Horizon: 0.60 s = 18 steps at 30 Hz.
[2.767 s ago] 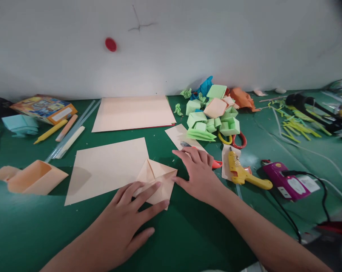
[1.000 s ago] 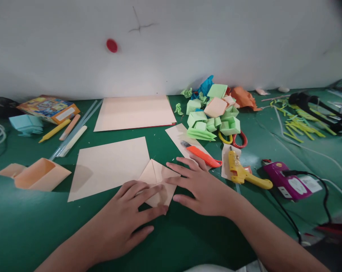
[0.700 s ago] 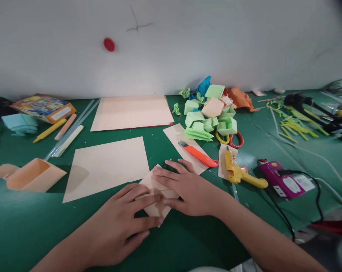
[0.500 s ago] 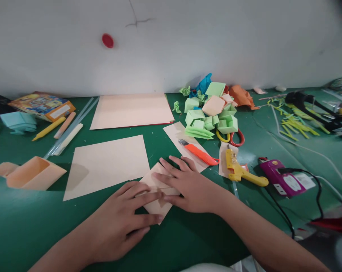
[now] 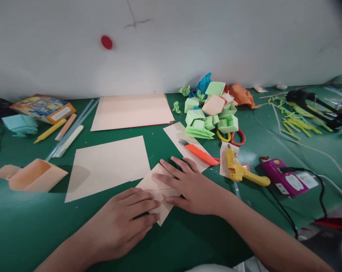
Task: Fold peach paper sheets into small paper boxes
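Note:
A small folded peach paper (image 5: pixel 155 183) lies on the green table (image 5: pixel 188 238) in front of me. My left hand (image 5: pixel 125 219) lies flat on its near side, fingers stretched out and pressing down. My right hand (image 5: pixel 188 185) rests on its right part, fingers spread flat over the fold. Both hands hold the paper down; neither grips it. Part of the paper is hidden under my fingers.
A larger peach sheet (image 5: pixel 108 164) lies to the left, another (image 5: pixel 133 111) near the wall. An orange utility knife (image 5: pixel 201 153), yellow glue gun (image 5: pixel 240 172), purple device (image 5: pixel 284 181), scissors (image 5: pixel 234 138), green folded pieces (image 5: pixel 210 119) and a peach paper box (image 5: pixel 36 179) surround them.
My right hand came back from the orange knife onto the folded paper and pressed its raised flap flat. My left hand slid slightly toward me along the paper.

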Available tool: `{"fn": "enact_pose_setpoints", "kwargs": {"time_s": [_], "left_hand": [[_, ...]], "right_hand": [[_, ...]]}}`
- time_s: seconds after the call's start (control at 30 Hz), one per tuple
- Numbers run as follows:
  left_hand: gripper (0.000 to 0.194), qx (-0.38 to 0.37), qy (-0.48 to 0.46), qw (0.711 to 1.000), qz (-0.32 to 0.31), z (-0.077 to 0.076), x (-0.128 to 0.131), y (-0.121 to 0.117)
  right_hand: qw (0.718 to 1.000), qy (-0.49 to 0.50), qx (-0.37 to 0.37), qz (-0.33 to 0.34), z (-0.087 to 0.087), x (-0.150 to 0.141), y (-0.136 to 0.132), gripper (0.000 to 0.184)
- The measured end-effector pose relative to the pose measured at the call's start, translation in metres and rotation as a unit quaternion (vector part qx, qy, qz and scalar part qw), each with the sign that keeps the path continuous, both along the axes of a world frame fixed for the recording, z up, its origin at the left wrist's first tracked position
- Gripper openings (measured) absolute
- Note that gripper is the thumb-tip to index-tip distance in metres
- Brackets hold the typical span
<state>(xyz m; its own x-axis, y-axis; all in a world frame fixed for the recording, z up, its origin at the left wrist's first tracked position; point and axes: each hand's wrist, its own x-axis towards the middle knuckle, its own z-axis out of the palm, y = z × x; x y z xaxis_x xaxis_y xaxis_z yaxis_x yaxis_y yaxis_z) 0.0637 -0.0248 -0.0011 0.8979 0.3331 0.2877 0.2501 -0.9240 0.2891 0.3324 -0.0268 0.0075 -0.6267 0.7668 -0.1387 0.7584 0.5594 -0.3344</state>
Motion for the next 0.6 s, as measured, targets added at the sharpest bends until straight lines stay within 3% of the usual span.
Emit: {"fn": "enact_pose_setpoints", "kwargs": {"time_s": [0.27, 0.5, 0.6], "left_hand": [[0.025, 0.025, -0.002, 0.998, 0.050, -0.003, -0.004, 0.006], [0.026, 0.040, -0.010, 0.996, 0.081, -0.012, -0.012, 0.012], [0.024, 0.052, -0.005, 0.995, 0.081, -0.012, -0.013, 0.014]], "right_hand": [[1.000, 0.012, -0.009, 0.008, 0.004, 0.003, -0.002, 0.084], [0.999, 0.051, 0.005, 0.020, 0.004, 0.002, -0.001, 0.073], [0.996, 0.084, 0.009, 0.007, 0.003, 0.002, -0.001, 0.079]]}}
